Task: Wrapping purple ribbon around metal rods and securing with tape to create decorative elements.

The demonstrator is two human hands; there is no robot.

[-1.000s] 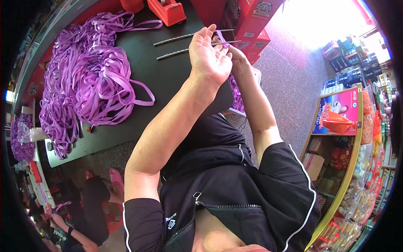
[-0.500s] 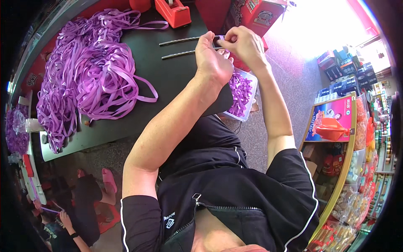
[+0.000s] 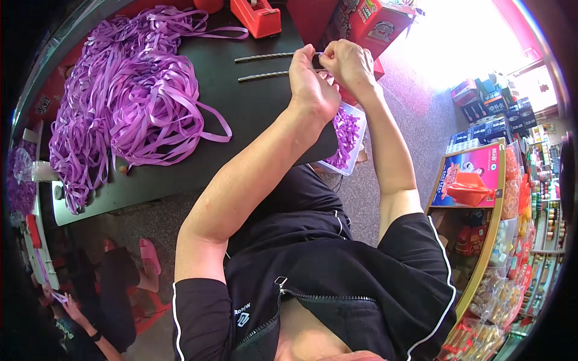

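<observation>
at the metal rods [image 3: 265,57], left hand [image 3: 313,87] palm-up, right hand [image 3: 349,65] knuckles-up

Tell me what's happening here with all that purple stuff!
Someone's left hand is at two thin metal rods, with the curled right hand close beside it. What the fingertips hold is hard to see. A big heap of purple ribbon lies on the dark table, and a box of small purple pieces sits beside it.

Dark tabletop [image 3: 253,111] | on it: purple ribbon heap [image 3: 147,99] | red tape dispenser [image 3: 263,24]
</observation>
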